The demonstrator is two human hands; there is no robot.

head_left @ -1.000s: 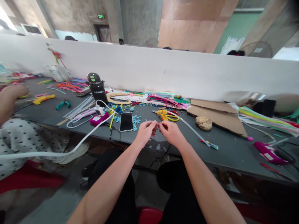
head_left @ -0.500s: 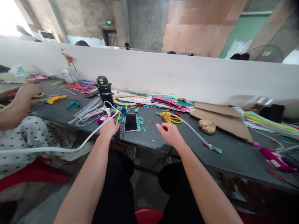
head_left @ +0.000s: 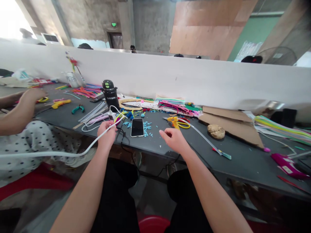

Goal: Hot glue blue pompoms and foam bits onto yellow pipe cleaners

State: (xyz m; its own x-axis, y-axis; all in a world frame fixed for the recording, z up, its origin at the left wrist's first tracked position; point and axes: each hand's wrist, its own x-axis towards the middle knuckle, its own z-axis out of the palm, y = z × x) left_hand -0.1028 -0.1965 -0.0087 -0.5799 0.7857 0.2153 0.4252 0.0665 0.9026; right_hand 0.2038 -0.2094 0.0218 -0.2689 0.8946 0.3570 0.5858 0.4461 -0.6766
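Your left hand (head_left: 107, 131) has moved away from your right hand (head_left: 173, 138) to the yellow stick (head_left: 120, 116) near the plug (head_left: 112, 115); whether either grips anything can't be told. Just beyond your right hand lies the glue gun (head_left: 173, 121), presumably for easy reach.

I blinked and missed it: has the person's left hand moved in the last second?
Yes, to the left. Judged against the phone, the left hand was on its right a second ago and is now on its left.
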